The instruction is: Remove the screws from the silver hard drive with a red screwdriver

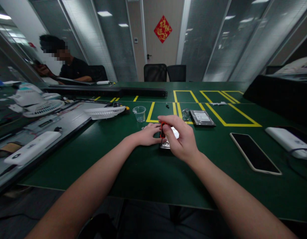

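A silver hard drive (165,145) lies on the green table in front of me, partly covered by both hands. My left hand (148,135) holds its left side, fingers and thumb at the edge. In the closed fingers of my right hand (182,136) is a red and black screwdriver (162,130), upright over the drive. Its tip is hidden, so contact with a screw cannot be made out. Just behind my left hand stands a clear plastic cup (139,114). A second hard drive (202,118) lies beyond my right hand.
A phone (254,152) and a white device (289,141) lie to the right. On the left are a large flat panel (68,124), a white fan grille (105,113) and a fan (35,99). A long black bar (106,91) crosses behind. A person (75,68) sits at the far left.
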